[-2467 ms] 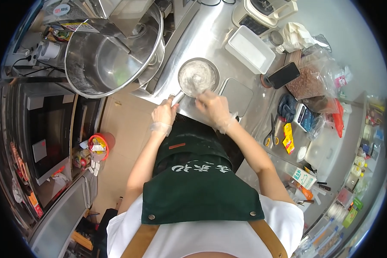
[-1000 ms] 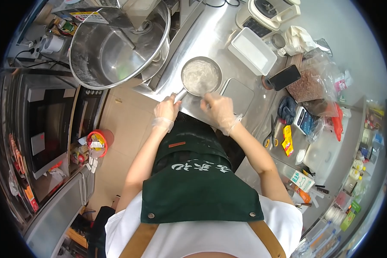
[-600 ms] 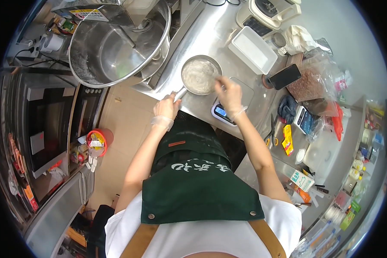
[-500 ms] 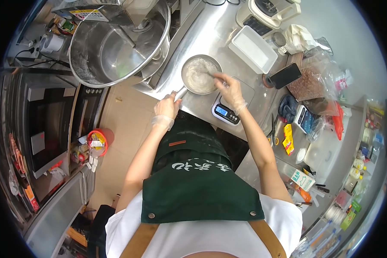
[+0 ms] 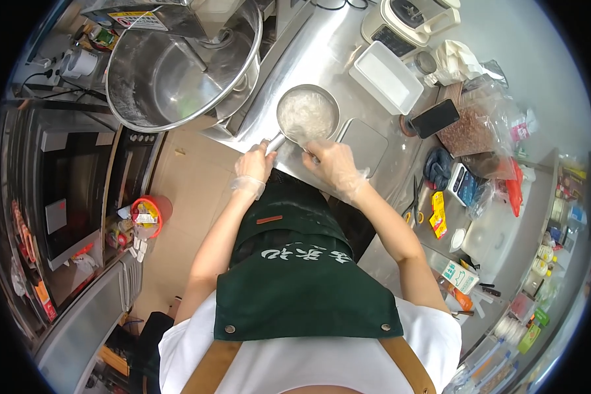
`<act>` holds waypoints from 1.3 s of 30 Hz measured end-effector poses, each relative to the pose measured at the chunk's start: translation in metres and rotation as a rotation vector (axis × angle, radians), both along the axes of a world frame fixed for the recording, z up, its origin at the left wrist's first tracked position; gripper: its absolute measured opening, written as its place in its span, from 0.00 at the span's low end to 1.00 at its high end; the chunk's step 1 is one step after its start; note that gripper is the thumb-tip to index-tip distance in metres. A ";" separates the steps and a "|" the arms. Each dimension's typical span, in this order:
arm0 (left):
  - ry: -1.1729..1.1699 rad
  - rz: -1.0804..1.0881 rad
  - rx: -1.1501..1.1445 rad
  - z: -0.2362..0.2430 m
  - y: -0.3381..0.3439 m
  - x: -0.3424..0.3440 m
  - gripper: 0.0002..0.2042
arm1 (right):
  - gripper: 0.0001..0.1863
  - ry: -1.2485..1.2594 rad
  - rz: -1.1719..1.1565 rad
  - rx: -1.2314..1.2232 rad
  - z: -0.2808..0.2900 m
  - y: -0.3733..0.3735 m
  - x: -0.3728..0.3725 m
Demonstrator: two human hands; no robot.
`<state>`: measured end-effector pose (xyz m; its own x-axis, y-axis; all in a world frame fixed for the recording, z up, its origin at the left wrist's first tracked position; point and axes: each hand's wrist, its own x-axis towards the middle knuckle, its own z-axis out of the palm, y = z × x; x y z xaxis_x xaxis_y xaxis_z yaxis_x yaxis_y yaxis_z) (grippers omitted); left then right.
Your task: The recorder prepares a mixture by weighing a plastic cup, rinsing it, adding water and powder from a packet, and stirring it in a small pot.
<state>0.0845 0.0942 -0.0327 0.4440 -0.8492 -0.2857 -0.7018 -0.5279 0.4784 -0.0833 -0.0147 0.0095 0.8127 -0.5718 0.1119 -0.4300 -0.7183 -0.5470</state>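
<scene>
Saucepan [image 5: 306,116] of white contents sat on the steel table [image 5: 335,59], its handle clamped in the left hand [image 5: 253,169], while the right hand [image 5: 333,163], fingers loosely curled on nothing, had drawn back from its rim, covering the scale.

A small metal pan [image 5: 306,116] is set on the steel counter [image 5: 322,59], with the left hand [image 5: 253,167] placed at its handle on the near left and the right hand [image 5: 333,164] at its near right rim. To the left of the pan, beyond the counter's edge, a large mixing bowl [image 5: 177,72] is found, and behind and to the right of the pan a rectangular tray [image 5: 386,77] is laid, with a scale [image 5: 404,23] behind that. Further right, a phone [image 5: 435,118] is placed beside bags of grain [image 5: 469,134], and scissors [image 5: 415,200] lie nearer the person along the counter's right stretch.
</scene>
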 end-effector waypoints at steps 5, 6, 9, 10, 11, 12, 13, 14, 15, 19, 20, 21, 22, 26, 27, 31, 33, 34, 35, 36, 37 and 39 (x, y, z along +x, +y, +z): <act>0.012 0.010 -0.010 0.002 -0.003 0.000 0.18 | 0.06 0.006 -0.179 -0.168 -0.014 -0.023 0.001; 0.014 0.004 0.005 0.002 -0.002 0.000 0.18 | 0.06 0.064 -0.140 -0.142 -0.008 -0.014 0.000; -0.005 0.016 -0.006 -0.002 0.000 0.000 0.18 | 0.04 0.097 -0.027 -0.033 0.001 -0.004 -0.003; -0.004 0.014 -0.006 -0.002 0.000 -0.001 0.18 | 0.04 0.063 -0.069 -0.046 -0.004 -0.012 -0.005; 0.001 0.007 -0.014 -0.002 0.000 -0.001 0.18 | 0.04 0.029 -0.110 -0.059 -0.009 -0.017 -0.007; 0.002 0.004 -0.022 -0.001 -0.001 0.000 0.18 | 0.04 0.014 -0.235 -0.104 -0.010 -0.019 -0.003; 0.000 0.005 -0.022 0.000 -0.001 0.001 0.18 | 0.04 0.012 -0.233 -0.104 -0.009 -0.017 -0.004; 0.002 0.006 -0.014 0.002 -0.002 0.001 0.18 | 0.04 0.057 -0.182 -0.064 -0.006 -0.011 -0.006; 0.008 0.004 -0.006 0.004 -0.002 -0.001 0.18 | 0.04 0.106 -0.133 -0.024 0.001 -0.004 -0.007; -0.024 0.006 -0.010 0.002 -0.001 0.000 0.18 | 0.04 -0.010 -0.257 0.002 -0.004 -0.014 -0.003; -0.015 -0.012 -0.003 0.004 0.000 -0.001 0.18 | 0.05 0.022 -0.365 0.031 -0.006 -0.016 -0.005; -0.007 -0.026 0.004 0.005 -0.001 0.000 0.18 | 0.05 0.021 -0.364 0.031 -0.004 -0.012 -0.005; -0.008 -0.024 0.003 0.004 -0.002 0.001 0.18 | 0.06 0.044 -0.309 0.014 -0.002 -0.003 -0.005; -0.006 -0.015 -0.003 -0.001 0.000 0.000 0.18 | 0.08 -0.040 -0.303 0.055 -0.014 -0.015 -0.005; -0.016 -0.014 -0.034 -0.001 0.000 0.001 0.18 | 0.09 -0.095 -0.326 0.084 -0.017 -0.023 -0.005; -0.005 -0.027 -0.010 0.002 -0.002 0.000 0.18 | 0.14 -0.178 -0.370 0.319 -0.010 -0.058 -0.005; -0.011 -0.017 -0.022 0.002 -0.001 -0.001 0.18 | 0.16 -0.209 -0.248 0.440 -0.008 -0.060 -0.008; -0.013 -0.014 -0.022 0.002 -0.001 0.000 0.18 | 0.16 -0.100 -0.102 0.434 -0.002 -0.060 -0.012; 0.007 -0.009 -0.003 0.004 -0.001 0.000 0.18 | 0.17 0.009 0.044 0.425 0.004 -0.057 -0.015; 0.028 -0.007 0.016 0.005 -0.001 -0.001 0.18 | 0.16 0.076 0.080 0.345 0.015 -0.051 -0.017; 0.029 -0.006 0.017 0.004 -0.001 -0.001 0.18 | 0.16 0.076 0.081 0.346 0.018 -0.048 -0.014; -0.012 0.006 0.008 0.001 -0.002 -0.002 0.18 | 0.12 0.106 0.127 0.152 0.020 -0.037 0.000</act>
<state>0.0827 0.0923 -0.0321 0.4524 -0.8444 -0.2870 -0.7042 -0.5357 0.4660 -0.0835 -0.0519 0.0294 0.8820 -0.4678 -0.0576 -0.4021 -0.6830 -0.6098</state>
